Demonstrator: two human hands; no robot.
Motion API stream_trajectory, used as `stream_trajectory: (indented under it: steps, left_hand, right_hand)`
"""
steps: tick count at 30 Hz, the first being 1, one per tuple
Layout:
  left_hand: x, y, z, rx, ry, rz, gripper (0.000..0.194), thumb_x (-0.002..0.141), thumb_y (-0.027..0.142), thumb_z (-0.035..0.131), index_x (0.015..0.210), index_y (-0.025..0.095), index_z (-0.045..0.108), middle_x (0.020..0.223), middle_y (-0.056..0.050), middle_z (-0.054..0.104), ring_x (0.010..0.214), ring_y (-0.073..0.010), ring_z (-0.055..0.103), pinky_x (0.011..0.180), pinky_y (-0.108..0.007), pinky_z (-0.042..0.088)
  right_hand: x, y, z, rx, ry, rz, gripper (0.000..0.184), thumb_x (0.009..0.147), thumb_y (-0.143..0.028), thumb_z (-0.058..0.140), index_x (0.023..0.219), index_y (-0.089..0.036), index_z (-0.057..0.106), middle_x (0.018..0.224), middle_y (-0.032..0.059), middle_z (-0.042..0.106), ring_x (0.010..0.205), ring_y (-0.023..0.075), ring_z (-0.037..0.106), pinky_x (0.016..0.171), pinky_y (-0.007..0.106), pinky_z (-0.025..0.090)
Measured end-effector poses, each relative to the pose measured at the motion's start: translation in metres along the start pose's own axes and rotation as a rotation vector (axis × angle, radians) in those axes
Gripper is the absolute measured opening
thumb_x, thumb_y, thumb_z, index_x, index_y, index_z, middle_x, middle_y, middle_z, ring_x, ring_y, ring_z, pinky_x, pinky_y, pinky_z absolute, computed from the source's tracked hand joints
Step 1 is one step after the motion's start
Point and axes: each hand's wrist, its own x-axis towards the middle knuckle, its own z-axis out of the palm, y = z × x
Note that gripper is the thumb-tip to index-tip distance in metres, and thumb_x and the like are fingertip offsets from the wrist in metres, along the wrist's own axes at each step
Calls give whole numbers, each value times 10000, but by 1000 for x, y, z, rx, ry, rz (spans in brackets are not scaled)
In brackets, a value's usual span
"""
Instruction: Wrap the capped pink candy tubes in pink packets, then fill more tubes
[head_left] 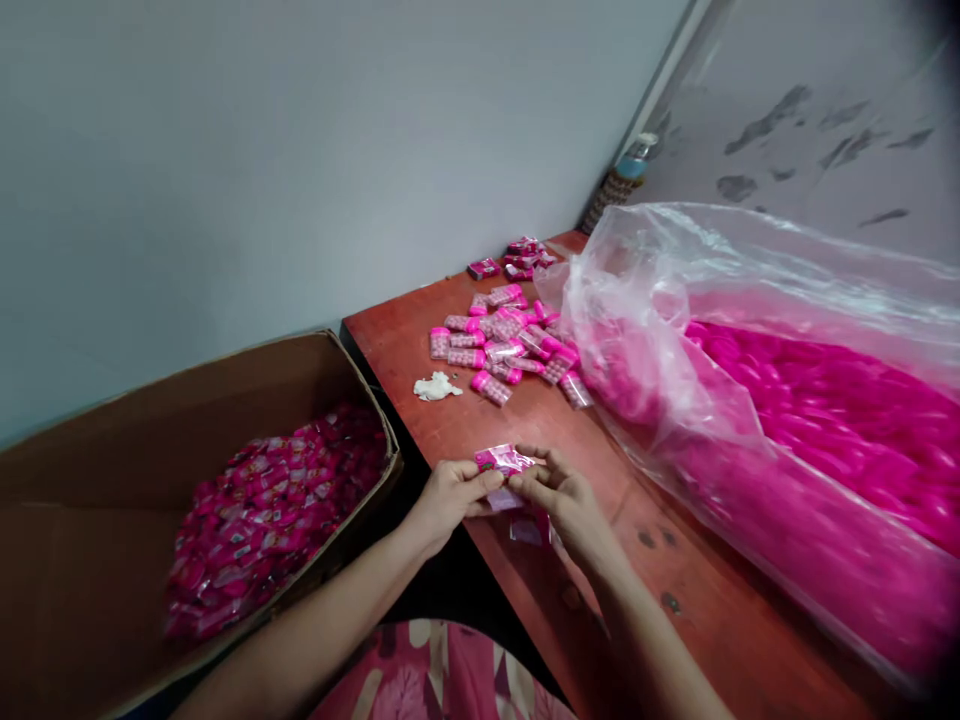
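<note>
Pinched between the thumbs and fingers of both hands, a glossy printed pink packet (504, 461) is held just above the near edge of the red tabletop (420, 425) in the head view, the left hand (454, 492) gripping its left side and the right hand (561, 490) its right. Another pink wrapper (529, 528) shows just below it, partly behind the right hand. By the look of it, the step in hand is two-handed work on this packet's film; whether it is being opened, filled or smoothed, I cannot tell. My judgement is that the next move calls for a light, steady pinch on both sides, so the thin film neither slips nor tears. Beyond the hands lie clear pellet-filled containers with pink caps (491, 388); left of the table, a cardboard box (142, 440) holds many shiny pink packets (262, 500).
</note>
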Motion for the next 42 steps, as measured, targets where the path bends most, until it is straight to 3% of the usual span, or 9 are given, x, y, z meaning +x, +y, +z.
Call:
stream_trajectory:
  steps: [3, 9, 14, 17, 21, 24, 31, 37, 42]
  left_hand:
    - [1, 1, -4, -70, 120, -17, 316, 603, 357, 727, 713, 66, 673, 685, -85, 667, 630, -162, 628, 664, -316, 509]
    - [-2, 7, -13, -223, 305, -75, 290, 499, 297, 796, 545, 80, 609, 589, -62, 645, 537, -130, 600, 541, -255, 516]
    - [1, 17, -23, -467, 374, -84, 236, 560, 236, 777, 655, 87, 621, 624, -58, 657, 526, -129, 608, 488, -236, 526]
    - [6, 22, -27, -594, 400, -93, 174, 661, 226, 711, 727, 91, 623, 647, -68, 667, 543, -138, 626, 505, -235, 534]
    - [16, 22, -26, -717, 406, -82, 131, 715, 219, 663, 735, 101, 607, 661, -71, 672, 603, -162, 651, 561, -250, 543]
    - [21, 21, -19, -772, 396, -42, 109, 720, 194, 657, 724, 104, 596, 665, -70, 671, 621, -168, 655, 605, -272, 547]
    - [18, 18, 0, -733, 322, 5, 109, 695, 173, 677, 701, 98, 598, 623, -51, 652, 541, -135, 620, 532, -237, 520]
    - [14, 20, 0, -611, 247, 8, 185, 652, 232, 716, 708, 94, 607, 627, -53, 648, 534, -139, 609, 517, -247, 510]
    - [13, 23, 2, -545, 178, 15, 217, 621, 241, 738, 698, 83, 611, 644, -60, 650, 563, -138, 613, 561, -248, 512]
  right_hand:
    - [17, -12, 0, -329, -2, -76, 334, 729, -413, 608, 955, -185, 517, 629, -8, 580, 535, 147, 540, 499, 254, 393]
    - [83, -35, 13, -1404, 184, -502, 275, 835, -366, 476, 1013, -169, 547, 971, 123, 607, 893, 256, 552, 719, 337, 400]
    - [116, -31, 18, -1634, 137, -407, 215, 846, -288, 440, 927, -124, 552, 964, 177, 588, 894, 279, 548, 673, 335, 402]
    - [100, -29, 11, -1467, 104, -386, 200, 863, -284, 400, 833, -145, 540, 819, 123, 613, 746, 226, 581, 618, 298, 402]
    - [40, -24, 15, -662, -68, -122, 321, 861, -464, 358, 765, -191, 496, 577, 5, 562, 479, 144, 536, 454, 238, 398]
    - [1, -14, 29, -332, -101, 50, 337, 823, -521, 410, 798, -191, 478, 634, 2, 577, 432, 115, 523, 372, 207, 380]
    - [-14, 2, 41, -236, -23, 53, 343, 805, -529, 449, 802, -187, 462, 616, -20, 570, 398, 89, 516, 330, 173, 373]
    - [-13, 5, 36, -81, -111, 112, 344, 803, -521, 463, 812, -178, 474, 579, -16, 580, 387, 91, 516, 320, 163, 366]
    - [-13, 11, 36, -75, -37, 60, 340, 792, -522, 482, 796, -182, 457, 587, -20, 576, 381, 83, 506, 315, 156, 359]
